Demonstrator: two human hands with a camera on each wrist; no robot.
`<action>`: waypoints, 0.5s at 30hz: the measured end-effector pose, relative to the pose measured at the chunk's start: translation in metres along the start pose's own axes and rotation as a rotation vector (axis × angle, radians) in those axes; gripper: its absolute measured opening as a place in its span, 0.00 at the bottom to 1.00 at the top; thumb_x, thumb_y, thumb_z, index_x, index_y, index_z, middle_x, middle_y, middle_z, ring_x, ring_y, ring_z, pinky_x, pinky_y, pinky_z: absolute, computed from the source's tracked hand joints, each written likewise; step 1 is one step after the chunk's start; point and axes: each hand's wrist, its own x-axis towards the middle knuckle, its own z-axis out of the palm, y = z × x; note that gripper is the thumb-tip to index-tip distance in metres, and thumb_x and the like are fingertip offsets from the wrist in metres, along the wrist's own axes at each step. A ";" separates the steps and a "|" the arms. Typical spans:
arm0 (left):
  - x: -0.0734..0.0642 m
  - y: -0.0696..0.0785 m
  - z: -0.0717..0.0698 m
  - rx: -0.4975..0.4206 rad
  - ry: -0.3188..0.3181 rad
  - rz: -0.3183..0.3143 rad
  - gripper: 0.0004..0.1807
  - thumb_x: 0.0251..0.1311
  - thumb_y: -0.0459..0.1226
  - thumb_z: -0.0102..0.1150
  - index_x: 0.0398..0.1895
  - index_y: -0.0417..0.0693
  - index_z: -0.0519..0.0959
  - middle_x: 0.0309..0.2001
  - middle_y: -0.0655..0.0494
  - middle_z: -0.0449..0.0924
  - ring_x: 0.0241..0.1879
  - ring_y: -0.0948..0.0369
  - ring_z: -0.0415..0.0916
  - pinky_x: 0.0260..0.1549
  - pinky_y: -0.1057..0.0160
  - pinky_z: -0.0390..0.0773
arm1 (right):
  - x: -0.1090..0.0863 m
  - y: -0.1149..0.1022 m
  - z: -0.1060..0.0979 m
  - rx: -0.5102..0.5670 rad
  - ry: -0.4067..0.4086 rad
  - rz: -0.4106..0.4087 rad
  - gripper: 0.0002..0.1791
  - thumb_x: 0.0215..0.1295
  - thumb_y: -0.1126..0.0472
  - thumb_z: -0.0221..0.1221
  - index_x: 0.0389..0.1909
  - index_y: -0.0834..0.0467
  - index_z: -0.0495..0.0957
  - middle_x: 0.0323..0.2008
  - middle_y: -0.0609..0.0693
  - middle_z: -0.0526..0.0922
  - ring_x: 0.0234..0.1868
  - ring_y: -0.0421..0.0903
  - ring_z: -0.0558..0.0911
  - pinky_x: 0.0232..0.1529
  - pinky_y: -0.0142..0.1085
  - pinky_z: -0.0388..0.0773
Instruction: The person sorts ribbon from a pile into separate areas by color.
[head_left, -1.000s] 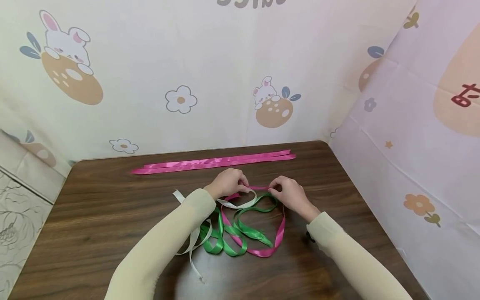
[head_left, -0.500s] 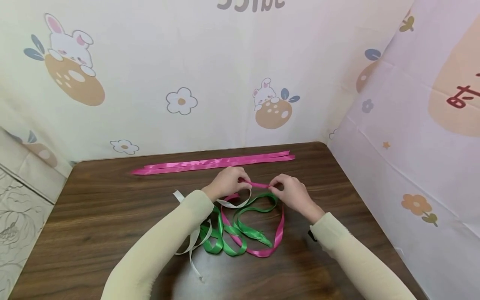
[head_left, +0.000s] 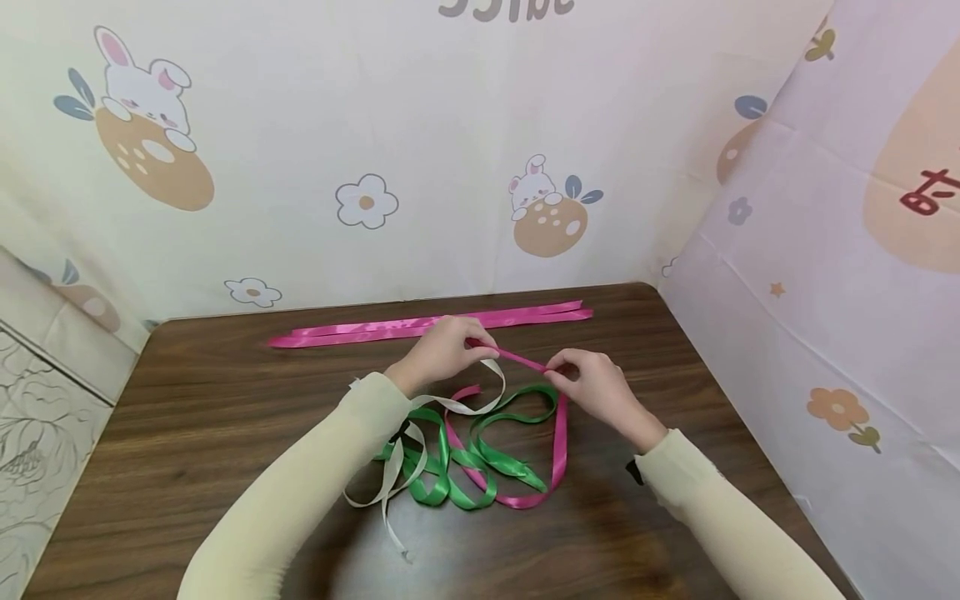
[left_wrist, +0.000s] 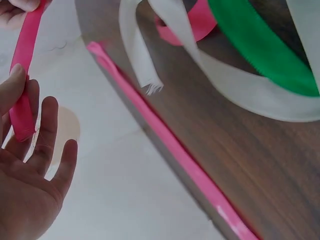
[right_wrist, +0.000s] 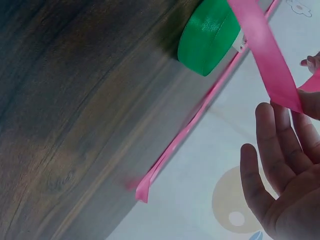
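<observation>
In the head view my left hand (head_left: 444,352) pinches one end of a pink satin ribbon (head_left: 522,360) between thumb and fingers. The left wrist view shows that cut end (left_wrist: 22,122) just past the thumb, with loose threads. My right hand (head_left: 596,392) pinches the same ribbon farther along, and a short slanted stretch runs between the hands. From the right hand the pink ribbon drops to the table and curves under a tangle of green ribbon (head_left: 498,462). A white ribbon (head_left: 501,387) loops beneath the left hand; its frayed end (left_wrist: 150,82) is free.
Two more pink ribbons (head_left: 352,332) lie side by side along the back of the brown wooden table (head_left: 187,417). Behind and to the right hangs a patterned cloth (head_left: 442,125) with rabbits and flowers. White ribbon tails (head_left: 390,500) lie near the left forearm.
My left hand has moved up and to the left, my right hand slightly right. The pink stretch between them has grown longer and more slanted. The ribbon below the right hand now hangs straighter.
</observation>
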 end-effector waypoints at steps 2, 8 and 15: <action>-0.001 0.001 -0.005 -0.011 0.009 0.012 0.06 0.64 0.40 0.70 0.39 0.50 0.91 0.38 0.57 0.88 0.37 0.63 0.81 0.40 0.66 0.80 | -0.002 0.000 -0.001 -0.001 -0.001 -0.002 0.03 0.67 0.59 0.68 0.38 0.53 0.87 0.34 0.47 0.89 0.33 0.41 0.81 0.35 0.36 0.76; -0.005 0.004 -0.021 -0.003 0.046 0.040 0.04 0.63 0.39 0.71 0.38 0.50 0.91 0.36 0.58 0.88 0.34 0.64 0.79 0.37 0.67 0.78 | -0.010 0.002 -0.003 -0.018 -0.001 -0.008 0.04 0.67 0.59 0.69 0.39 0.54 0.87 0.33 0.46 0.89 0.34 0.40 0.82 0.35 0.35 0.76; -0.013 -0.002 -0.036 0.030 0.068 0.008 0.05 0.63 0.40 0.72 0.39 0.51 0.91 0.35 0.60 0.88 0.37 0.64 0.81 0.43 0.60 0.82 | -0.020 0.009 -0.007 -0.034 -0.016 0.016 0.03 0.67 0.62 0.67 0.39 0.53 0.87 0.33 0.47 0.89 0.31 0.39 0.79 0.33 0.34 0.74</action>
